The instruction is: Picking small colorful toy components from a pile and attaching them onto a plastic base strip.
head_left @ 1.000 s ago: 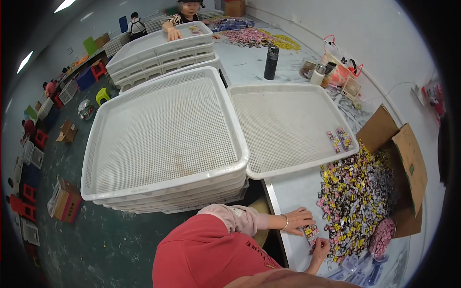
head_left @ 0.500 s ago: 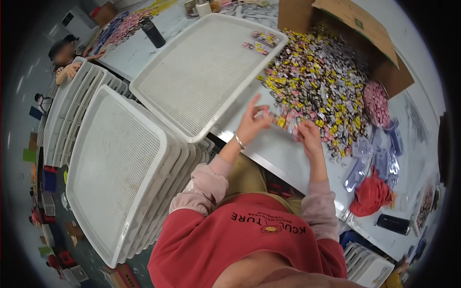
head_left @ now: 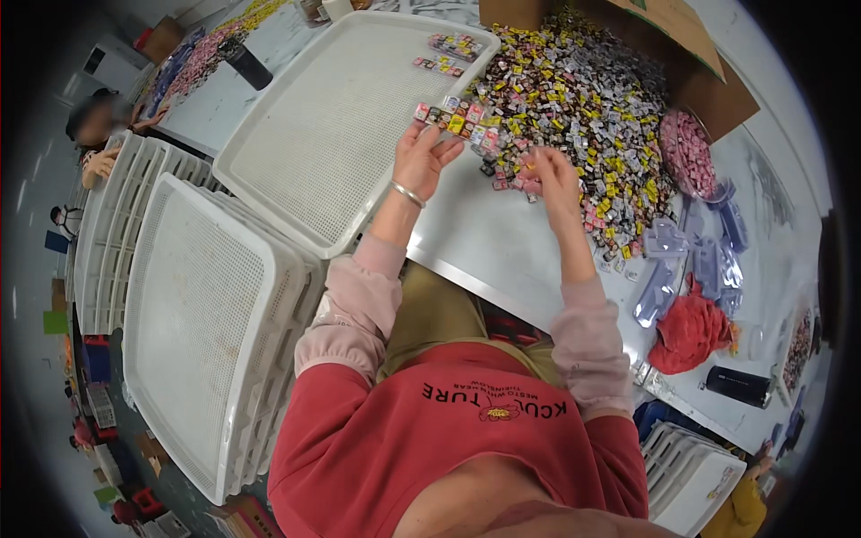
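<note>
My left hand [head_left: 425,161] grips the near edge of a clear strip [head_left: 456,122] filled with small square pieces in pink, yellow, black and white. The strip is above the table, between the big white mesh tray and the heap. To its right, my right hand [head_left: 552,175] is at the near edge of a big heap of small square pieces [head_left: 583,108], thumb and fingers closed together. Something pink shows at its fingertips, too small to make out. On the white mesh tray [head_left: 314,117], two filled strips [head_left: 456,47] lie in the far right corner.
Stacked white trays [head_left: 202,332] stand at my left. Behind the heap is an open cardboard box [head_left: 717,94]. Right of it are a round container of pink pieces [head_left: 686,157], clear bluish plastic trays [head_left: 668,260], and a red cloth [head_left: 691,332]. A person [head_left: 94,134] stands far left.
My hands have moved apart. The left has carried the filled strip up and left toward the mesh tray; the right is now at the heap's near edge. The whole view has shifted slightly.
</note>
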`<state>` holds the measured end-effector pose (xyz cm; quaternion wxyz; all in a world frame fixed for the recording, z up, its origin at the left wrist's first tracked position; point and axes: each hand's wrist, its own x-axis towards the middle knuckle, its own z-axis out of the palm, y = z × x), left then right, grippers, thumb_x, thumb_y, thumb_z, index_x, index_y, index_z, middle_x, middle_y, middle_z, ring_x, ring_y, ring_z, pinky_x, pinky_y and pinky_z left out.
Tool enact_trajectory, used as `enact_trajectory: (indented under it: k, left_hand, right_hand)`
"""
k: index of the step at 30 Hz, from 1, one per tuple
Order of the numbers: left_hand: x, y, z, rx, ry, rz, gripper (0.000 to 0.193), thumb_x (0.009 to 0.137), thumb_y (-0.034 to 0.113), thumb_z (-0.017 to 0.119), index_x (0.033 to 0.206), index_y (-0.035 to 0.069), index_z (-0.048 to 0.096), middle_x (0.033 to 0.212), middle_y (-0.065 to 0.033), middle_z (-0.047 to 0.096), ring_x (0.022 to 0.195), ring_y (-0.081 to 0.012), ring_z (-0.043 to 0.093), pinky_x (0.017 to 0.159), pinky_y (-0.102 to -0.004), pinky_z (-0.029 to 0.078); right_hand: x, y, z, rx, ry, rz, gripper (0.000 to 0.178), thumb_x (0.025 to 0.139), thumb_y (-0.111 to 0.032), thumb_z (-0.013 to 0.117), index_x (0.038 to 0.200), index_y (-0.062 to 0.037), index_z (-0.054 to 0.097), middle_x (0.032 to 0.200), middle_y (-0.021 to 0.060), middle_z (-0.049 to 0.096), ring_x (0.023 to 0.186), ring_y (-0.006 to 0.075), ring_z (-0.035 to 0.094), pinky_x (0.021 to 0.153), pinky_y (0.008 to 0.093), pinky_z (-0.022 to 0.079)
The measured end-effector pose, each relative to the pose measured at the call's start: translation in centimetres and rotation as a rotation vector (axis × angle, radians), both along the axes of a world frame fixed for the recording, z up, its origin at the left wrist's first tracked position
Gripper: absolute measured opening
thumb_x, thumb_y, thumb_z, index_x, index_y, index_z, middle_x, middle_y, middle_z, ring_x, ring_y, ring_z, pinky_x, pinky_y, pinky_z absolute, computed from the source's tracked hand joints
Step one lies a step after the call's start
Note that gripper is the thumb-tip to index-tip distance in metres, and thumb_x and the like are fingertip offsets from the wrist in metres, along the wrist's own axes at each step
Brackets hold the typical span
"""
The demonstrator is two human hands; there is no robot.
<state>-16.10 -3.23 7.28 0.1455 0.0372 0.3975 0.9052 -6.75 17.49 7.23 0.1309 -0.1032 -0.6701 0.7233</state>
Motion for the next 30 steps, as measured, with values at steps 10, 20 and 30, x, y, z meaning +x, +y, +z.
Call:
enact_trajectory:
  k: [10,20,30]
  left_hand:
    - [-17.7,-0.7,-2.5,-0.184,-0.140,0.281,0.023,0.092,0.001,0.053,0.115,-0.002,0.047,0.103,-0.0161,0.061,0.082,-0.0292,0.066,0.072,-0.0399,0.060]
    - [-26.0,5.6,-6.6,-0.392,-0.313,0.448,0.032,0.084,-0.002,0.062,0.111,-0.007,0.044,0.083,-0.0186,0.061,0.059,-0.0255,0.065,0.046,-0.0355,0.058]
    - [-26.7,5.1,-8.2,-0.413,-0.275,0.271,0.043,0.089,0.008,0.058,0.122,-0.007,0.036,0.092,-0.0231,0.057,0.065,-0.0331,0.065,0.051,-0.0428,0.059]
  right_hand:
    - [8.4,0.4,-8.0,1.068,0.239,-0.148,0.007,0.081,-0.006,0.064,0.088,-0.0045,0.063,0.098,0.0091,0.062,0.091,0.0282,0.059,0.075,0.0378,0.049]
    - [8.1,0.6,-7.4,1.034,0.156,-0.179,0.010,0.076,0.000,0.066,0.085,-0.0037,0.064,0.096,0.0075,0.062,0.088,0.0273,0.060,0.073,0.0363,0.051]
    - [8.1,0.5,-7.1,0.978,0.117,-0.173,0.010,0.075,0.001,0.066,0.084,-0.0025,0.063,0.096,0.0096,0.063,0.088,0.0289,0.061,0.075,0.0358,0.050]
